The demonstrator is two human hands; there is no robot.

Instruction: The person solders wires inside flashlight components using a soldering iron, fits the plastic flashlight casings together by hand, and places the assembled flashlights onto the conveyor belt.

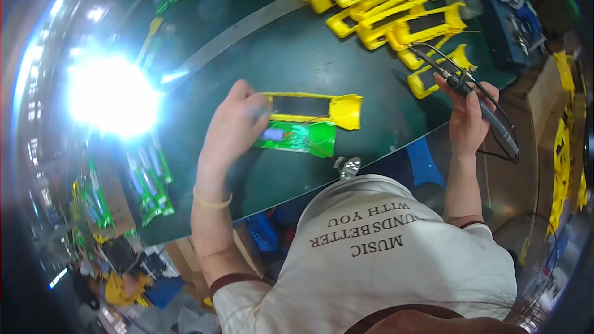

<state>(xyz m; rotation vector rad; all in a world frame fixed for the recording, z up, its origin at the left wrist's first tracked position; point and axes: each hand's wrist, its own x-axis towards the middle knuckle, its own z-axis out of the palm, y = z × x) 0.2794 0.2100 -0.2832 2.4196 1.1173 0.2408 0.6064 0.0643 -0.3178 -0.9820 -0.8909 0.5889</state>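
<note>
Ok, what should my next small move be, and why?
Probably bring the soldering iron in your right hand toward the open green housing. It points off toward the yellow frames, while your left hand is at the left end of that housing and the yellow housing beside it.
</note>
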